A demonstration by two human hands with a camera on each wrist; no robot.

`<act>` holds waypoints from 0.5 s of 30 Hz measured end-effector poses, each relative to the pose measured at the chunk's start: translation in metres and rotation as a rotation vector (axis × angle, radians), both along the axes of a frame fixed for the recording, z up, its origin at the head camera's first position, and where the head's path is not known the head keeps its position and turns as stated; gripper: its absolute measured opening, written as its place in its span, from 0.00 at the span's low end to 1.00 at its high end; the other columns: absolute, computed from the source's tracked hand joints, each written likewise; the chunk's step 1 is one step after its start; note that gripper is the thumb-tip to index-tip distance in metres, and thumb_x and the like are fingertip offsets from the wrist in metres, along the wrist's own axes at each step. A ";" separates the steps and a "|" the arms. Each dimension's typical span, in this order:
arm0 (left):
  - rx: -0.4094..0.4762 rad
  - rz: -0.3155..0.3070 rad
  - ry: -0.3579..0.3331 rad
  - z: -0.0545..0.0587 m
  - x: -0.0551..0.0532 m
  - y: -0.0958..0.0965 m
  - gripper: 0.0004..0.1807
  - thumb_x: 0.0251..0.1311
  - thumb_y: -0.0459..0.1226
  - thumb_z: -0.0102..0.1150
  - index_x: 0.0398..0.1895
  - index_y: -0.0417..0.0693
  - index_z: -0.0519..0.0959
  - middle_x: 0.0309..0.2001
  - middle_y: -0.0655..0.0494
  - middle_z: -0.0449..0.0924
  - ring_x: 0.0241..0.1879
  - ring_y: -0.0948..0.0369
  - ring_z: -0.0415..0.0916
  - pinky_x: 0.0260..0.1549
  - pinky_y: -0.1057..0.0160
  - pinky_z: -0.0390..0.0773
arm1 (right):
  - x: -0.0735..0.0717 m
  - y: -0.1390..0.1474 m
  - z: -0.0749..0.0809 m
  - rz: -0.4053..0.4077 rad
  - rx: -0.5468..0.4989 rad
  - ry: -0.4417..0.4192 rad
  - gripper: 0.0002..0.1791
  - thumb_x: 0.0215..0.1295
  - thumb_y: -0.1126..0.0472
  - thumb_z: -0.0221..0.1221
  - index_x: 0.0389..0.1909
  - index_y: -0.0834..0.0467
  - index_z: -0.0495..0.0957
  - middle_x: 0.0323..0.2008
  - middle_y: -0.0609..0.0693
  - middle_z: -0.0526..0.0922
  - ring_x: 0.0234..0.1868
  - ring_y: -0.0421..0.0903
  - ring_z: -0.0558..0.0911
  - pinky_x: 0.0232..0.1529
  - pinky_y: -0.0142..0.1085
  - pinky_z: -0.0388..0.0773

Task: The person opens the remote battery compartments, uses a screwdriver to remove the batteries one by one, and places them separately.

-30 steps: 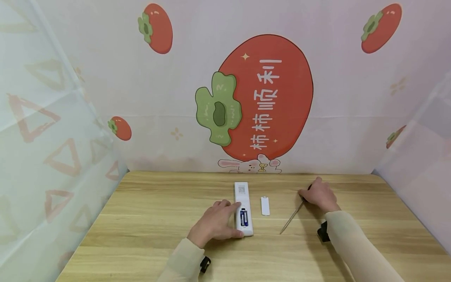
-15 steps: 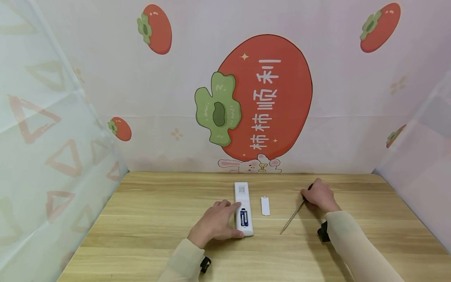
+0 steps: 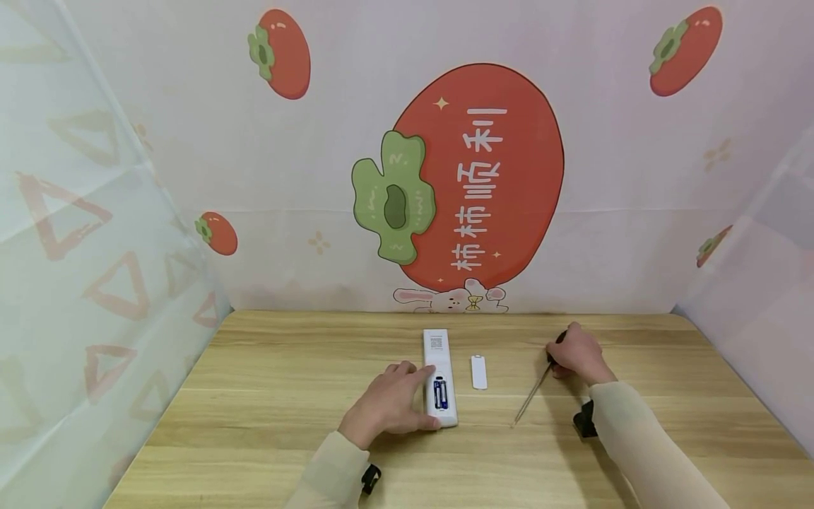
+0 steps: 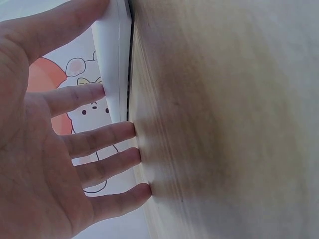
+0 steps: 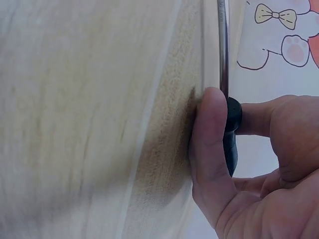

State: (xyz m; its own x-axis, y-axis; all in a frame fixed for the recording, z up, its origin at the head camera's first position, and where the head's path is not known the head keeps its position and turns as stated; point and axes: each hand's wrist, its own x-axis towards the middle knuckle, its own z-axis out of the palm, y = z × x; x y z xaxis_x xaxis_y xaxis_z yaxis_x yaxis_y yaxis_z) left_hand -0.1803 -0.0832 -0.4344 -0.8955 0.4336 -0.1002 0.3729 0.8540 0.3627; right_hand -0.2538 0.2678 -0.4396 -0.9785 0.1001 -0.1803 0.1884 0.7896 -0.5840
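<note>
A white remote control (image 3: 439,355) lies back side up on the table, two blue batteries (image 3: 441,394) showing in its uncovered compartment. Against its left edge rest the thumb and index finger of my left hand (image 3: 389,401). In the left wrist view those two touch the remote's side (image 4: 115,59), while the other fingers stay straight with their tips on the wood. My right hand (image 3: 580,355) pinches the black handle (image 5: 232,149) of a screwdriver (image 3: 533,394) between thumb and fingers. Its thin metal shaft slants toward me and to the left, the tip low over or on the table.
A white battery cover (image 3: 478,372) lies flat between the remote and the screwdriver. Behind the wooden table (image 3: 280,367) stands a printed backdrop (image 3: 305,170) with a big red persimmon. Pale curtains close off both sides.
The screwdriver's tip has shifted slightly right and nearer to me, and my right hand has moved a little to the right. My left hand and the remote have stayed put.
</note>
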 end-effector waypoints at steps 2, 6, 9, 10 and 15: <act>0.001 0.002 -0.004 0.000 0.000 0.000 0.48 0.49 0.59 0.76 0.73 0.54 0.70 0.63 0.47 0.73 0.62 0.47 0.69 0.60 0.44 0.72 | 0.000 0.000 0.000 0.000 -0.013 -0.002 0.35 0.68 0.63 0.52 0.64 0.84 0.52 0.19 0.56 0.81 0.15 0.44 0.83 0.58 0.58 0.74; 0.004 0.006 -0.009 0.000 0.000 0.000 0.48 0.49 0.59 0.76 0.74 0.54 0.70 0.63 0.48 0.73 0.62 0.47 0.69 0.60 0.44 0.72 | 0.000 -0.001 0.000 -0.004 -0.077 0.002 0.40 0.68 0.63 0.53 0.70 0.81 0.46 0.26 0.64 0.80 0.16 0.44 0.83 0.38 0.46 0.85; 0.004 0.005 -0.006 0.000 0.000 0.000 0.48 0.49 0.59 0.76 0.74 0.54 0.70 0.63 0.47 0.73 0.62 0.47 0.69 0.60 0.44 0.72 | 0.000 -0.003 0.002 -0.003 -0.104 0.005 0.41 0.68 0.63 0.53 0.72 0.79 0.44 0.31 0.69 0.79 0.17 0.45 0.84 0.28 0.40 0.84; 0.005 0.005 -0.005 0.000 0.000 0.000 0.48 0.49 0.59 0.76 0.74 0.54 0.70 0.63 0.47 0.73 0.62 0.47 0.69 0.60 0.44 0.72 | 0.000 -0.004 0.003 0.001 -0.096 0.009 0.41 0.68 0.63 0.53 0.72 0.79 0.44 0.32 0.69 0.79 0.18 0.46 0.84 0.29 0.39 0.83; 0.005 0.002 -0.004 -0.001 0.001 0.000 0.48 0.50 0.59 0.75 0.74 0.54 0.70 0.63 0.47 0.73 0.62 0.47 0.69 0.61 0.44 0.72 | 0.003 -0.011 0.010 0.023 -0.063 0.050 0.42 0.70 0.59 0.54 0.73 0.76 0.45 0.45 0.76 0.77 0.35 0.57 0.84 0.38 0.46 0.81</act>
